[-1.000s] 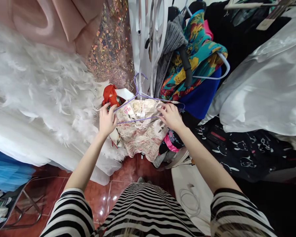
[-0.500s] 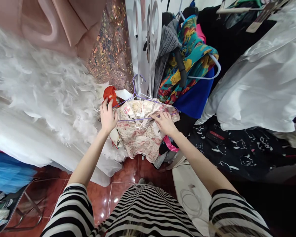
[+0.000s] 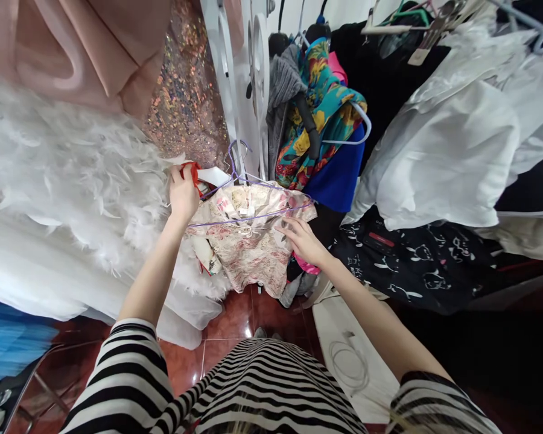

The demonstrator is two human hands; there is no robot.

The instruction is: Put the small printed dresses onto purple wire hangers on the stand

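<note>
A cream and pink floral blouse hangs in front of me. A thin purple hanger lies across its neckline, its hook pointing up near a white scrolled rack. My left hand is closed at a bunch of red fabric, left of the hanger's shoulder; its fingertips are partly hidden. On the right side of the blouse, just below the hanger's bottom bar, my right hand rests with its fingers spread. White cloth sticks out between the red fabric and the hanger's hook.
White feathered clothing fills the left side, beside a sequinned garment. A teal floral garment hangs behind on the right, near a white satin dress. A coiled white cable lies on a pale surface below.
My left hand has shifted left and closed around the red fabric. My right hand has come off the hanger's bottom bar and sits slightly lower. The hanger now tilts, left end lower.
</note>
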